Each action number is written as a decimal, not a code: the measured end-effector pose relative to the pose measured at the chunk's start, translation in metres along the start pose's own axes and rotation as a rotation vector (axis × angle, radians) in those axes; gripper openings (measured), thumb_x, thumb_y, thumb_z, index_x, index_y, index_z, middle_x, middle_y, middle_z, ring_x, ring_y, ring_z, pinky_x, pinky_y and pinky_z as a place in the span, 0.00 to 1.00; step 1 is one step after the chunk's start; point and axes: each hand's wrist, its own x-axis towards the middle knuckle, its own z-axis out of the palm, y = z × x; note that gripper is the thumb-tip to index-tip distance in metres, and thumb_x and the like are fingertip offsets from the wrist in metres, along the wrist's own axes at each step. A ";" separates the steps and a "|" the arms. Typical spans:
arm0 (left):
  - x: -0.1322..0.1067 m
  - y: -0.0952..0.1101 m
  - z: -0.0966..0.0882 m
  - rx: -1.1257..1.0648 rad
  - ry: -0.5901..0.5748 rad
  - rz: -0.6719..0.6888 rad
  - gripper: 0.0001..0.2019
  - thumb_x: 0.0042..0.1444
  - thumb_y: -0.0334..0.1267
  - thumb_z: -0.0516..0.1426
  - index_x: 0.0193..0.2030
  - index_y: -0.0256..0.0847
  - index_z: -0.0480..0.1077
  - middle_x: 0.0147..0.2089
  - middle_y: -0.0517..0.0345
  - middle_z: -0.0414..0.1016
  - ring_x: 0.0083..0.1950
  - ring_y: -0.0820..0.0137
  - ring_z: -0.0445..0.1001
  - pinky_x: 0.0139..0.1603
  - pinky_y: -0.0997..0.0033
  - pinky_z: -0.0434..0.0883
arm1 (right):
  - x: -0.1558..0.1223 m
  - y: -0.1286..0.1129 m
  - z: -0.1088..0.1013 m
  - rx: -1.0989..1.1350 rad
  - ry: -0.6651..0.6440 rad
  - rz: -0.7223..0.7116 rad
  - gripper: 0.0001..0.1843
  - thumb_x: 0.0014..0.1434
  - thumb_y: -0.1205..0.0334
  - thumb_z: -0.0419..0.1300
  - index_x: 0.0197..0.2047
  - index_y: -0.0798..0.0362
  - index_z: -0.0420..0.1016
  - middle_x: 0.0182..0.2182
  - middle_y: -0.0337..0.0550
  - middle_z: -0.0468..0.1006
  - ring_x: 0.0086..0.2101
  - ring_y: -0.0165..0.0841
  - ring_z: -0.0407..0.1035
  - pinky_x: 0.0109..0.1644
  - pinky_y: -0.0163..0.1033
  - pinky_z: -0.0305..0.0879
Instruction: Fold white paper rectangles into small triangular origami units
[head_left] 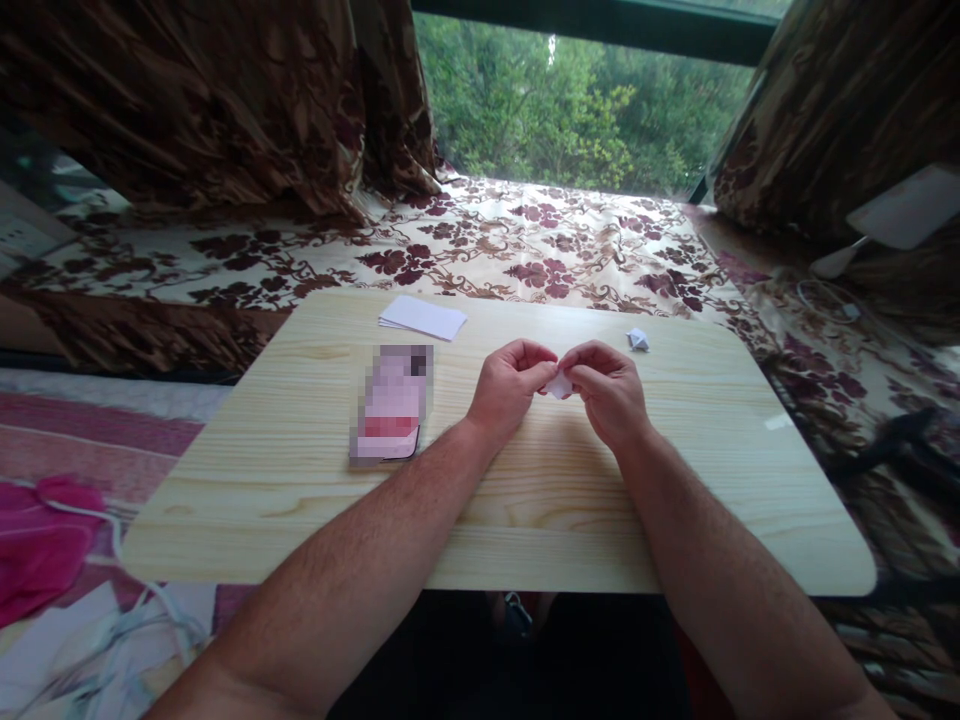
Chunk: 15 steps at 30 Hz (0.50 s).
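A small piece of folded white paper (559, 385) is pinched between both hands, just above the wooden table (570, 500). My left hand (512, 378) grips its left side with thumb and curled fingers. From the other side my right hand (609, 388) closes on it the same way. The fingers cover much of the paper, so its full shape is hidden. Beyond my right hand lies a small folded paper piece (638, 340). A stack of white paper sheets (424, 317) rests at the table's far left.
Left of my forearms a phone (390, 400), blurred by pixelation, lies on the table. Floral fabric (555, 240) covers the ledge behind, below a window with curtains (300, 100). A white cable (112, 530) and pink cloth (45, 545) are at the left.
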 end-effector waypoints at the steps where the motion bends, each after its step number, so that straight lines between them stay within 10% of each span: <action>1: 0.000 0.000 0.000 -0.002 0.000 0.007 0.08 0.46 0.35 0.65 0.31 0.37 0.72 0.23 0.62 0.72 0.24 0.74 0.70 0.27 0.73 0.66 | 0.000 0.001 0.000 0.006 -0.004 -0.006 0.07 0.46 0.72 0.61 0.28 0.52 0.77 0.22 0.34 0.74 0.22 0.27 0.67 0.25 0.34 0.63; 15: -0.004 0.008 0.002 0.055 0.062 0.084 0.12 0.45 0.37 0.67 0.35 0.38 0.71 0.24 0.64 0.73 0.25 0.75 0.72 0.28 0.75 0.67 | 0.000 0.005 -0.001 -0.061 0.085 -0.066 0.14 0.49 0.60 0.70 0.38 0.52 0.75 0.28 0.37 0.78 0.27 0.29 0.72 0.30 0.36 0.73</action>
